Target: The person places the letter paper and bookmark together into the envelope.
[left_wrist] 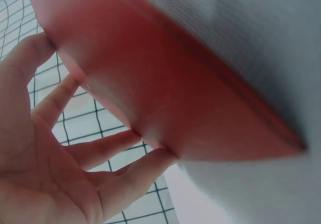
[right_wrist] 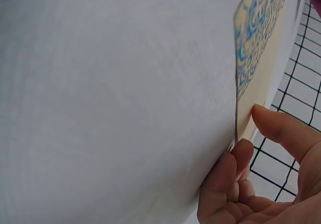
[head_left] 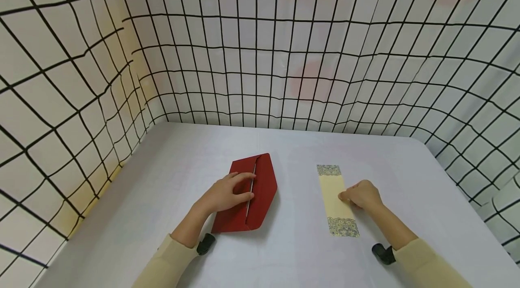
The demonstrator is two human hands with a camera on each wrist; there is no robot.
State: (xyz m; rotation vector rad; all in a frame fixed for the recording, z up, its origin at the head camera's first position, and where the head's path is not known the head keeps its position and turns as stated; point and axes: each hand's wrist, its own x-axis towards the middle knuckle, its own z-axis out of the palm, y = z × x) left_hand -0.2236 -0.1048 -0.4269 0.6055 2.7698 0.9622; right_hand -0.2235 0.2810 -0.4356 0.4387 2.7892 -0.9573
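A red envelope (head_left: 264,188) lies left of centre on the white table, a pale line showing along its slit. Across its left part rests my left hand (head_left: 228,194), fingertips at the slit. In the left wrist view the fingers (left_wrist: 108,148) are spread, their tips touching the red paper (left_wrist: 160,83). To the right is a cream paper strip (head_left: 334,193) with blue-grey patterned ends. My right hand (head_left: 362,195) pinches its right long edge between thumb and curled fingers. The right wrist view shows the thumb (right_wrist: 281,128) on top of the strip (right_wrist: 258,83).
The white tabletop (head_left: 292,252) spreads around both papers. Black grid netting (head_left: 260,53) over pale cloth walls encloses the table at the back and sides. A dark wrist camera (head_left: 206,243) is on the left wrist, another camera (head_left: 383,254) on the right.
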